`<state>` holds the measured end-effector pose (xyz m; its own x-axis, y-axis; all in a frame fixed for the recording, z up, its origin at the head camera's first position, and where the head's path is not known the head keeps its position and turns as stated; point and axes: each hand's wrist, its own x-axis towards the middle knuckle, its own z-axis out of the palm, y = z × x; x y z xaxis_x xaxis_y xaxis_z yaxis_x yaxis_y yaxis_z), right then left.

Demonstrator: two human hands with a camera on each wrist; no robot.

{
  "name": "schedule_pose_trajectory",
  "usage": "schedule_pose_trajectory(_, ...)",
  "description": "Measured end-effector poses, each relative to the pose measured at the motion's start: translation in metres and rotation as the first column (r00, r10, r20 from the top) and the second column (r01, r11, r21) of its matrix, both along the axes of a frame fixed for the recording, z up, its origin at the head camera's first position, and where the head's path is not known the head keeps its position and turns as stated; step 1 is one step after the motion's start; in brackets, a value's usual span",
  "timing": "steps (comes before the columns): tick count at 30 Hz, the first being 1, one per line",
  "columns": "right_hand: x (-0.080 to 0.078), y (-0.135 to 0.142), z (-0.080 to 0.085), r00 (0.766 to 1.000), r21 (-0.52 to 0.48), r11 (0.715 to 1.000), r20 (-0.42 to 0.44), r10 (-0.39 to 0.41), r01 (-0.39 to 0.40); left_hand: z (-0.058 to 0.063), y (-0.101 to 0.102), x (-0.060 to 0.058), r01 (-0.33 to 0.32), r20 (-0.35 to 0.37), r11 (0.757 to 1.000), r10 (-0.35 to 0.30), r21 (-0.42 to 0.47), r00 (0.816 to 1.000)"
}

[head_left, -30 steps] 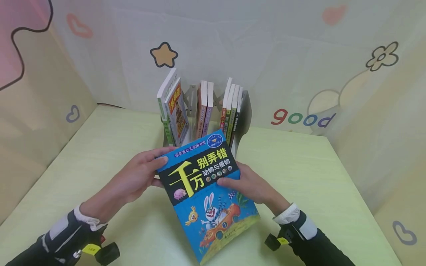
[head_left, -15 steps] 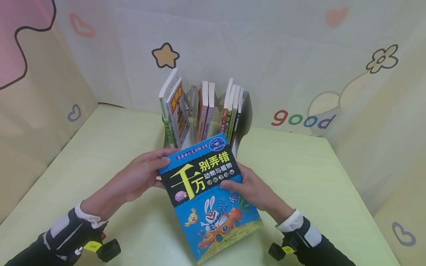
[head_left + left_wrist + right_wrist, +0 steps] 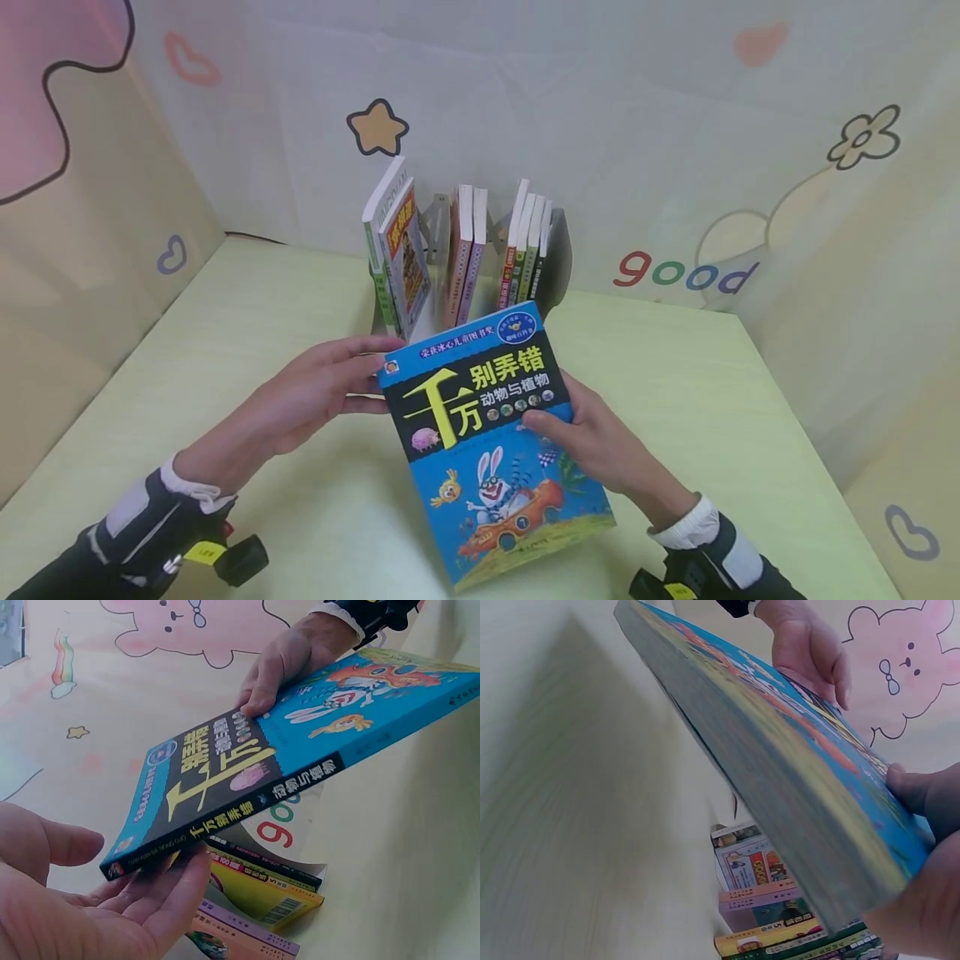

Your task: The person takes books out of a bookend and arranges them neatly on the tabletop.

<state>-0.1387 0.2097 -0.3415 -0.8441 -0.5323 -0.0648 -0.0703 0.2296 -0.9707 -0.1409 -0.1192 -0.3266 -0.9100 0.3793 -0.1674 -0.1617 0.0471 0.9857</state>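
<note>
A blue children's book [image 3: 502, 492] with a black title band and a cartoon rabbit on its cover is held tilted above the table. My right hand [image 3: 611, 437] grips its right edge, thumb on the cover and the other fingers hidden beneath. At the upper left corner is my left hand [image 3: 322, 392]. In the left wrist view, the thumb of the left hand [image 3: 67, 900] stands off the cover, while its extended fingers lie under the spine edge. The right wrist view shows the thick page edge of the book [image 3: 780, 795].
Behind the held book, a grey metal book rack [image 3: 557, 258] stands on the pale green table [image 3: 675, 392]. Green-spined books [image 3: 386, 250] lean at its left, pink and purple books [image 3: 467, 250] stand in the middle, and several thin books [image 3: 525, 250] at the right. Printed cloth walls surround the table.
The book and my right hand have shifted to the right. My left thumb, which pressed on the cover corner before, has come off it; the left hand has stayed nearly in place.
</note>
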Motion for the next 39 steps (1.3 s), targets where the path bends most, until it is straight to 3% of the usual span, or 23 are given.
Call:
schedule_pose_trajectory(9,0.010,0.020,0.013,0.995,0.005,0.996,-0.018,-0.094,0.094,-0.001,-0.015,-0.003,0.029,-0.027,0.999,-0.030,-0.019,0.999)
schedule_pose_trajectory(18,0.021,0.049,0.025,0.976,0.016,0.976,0.003,-0.218,0.218,-0.003,-0.034,-0.007,0.000,-0.063,0.999,-0.003,-0.041,0.998)
schedule_pose_trajectory(25,0.028,0.071,0.029,0.949,0.053,0.948,0.019,-0.316,0.315,-0.004,-0.044,-0.011,-0.018,-0.086,0.997,0.011,-0.071,0.996)
schedule_pose_trajectory(30,0.033,0.085,0.028,0.927,0.028,0.932,0.100,-0.361,0.360,-0.002,-0.050,-0.014,-0.039,-0.106,0.994,0.029,-0.098,0.994)
schedule_pose_trajectory(39,0.038,0.110,0.019,0.862,0.047,0.886,0.214,-0.459,0.460,0.001,-0.055,-0.018,-0.081,-0.141,0.985,0.059,-0.155,0.988)
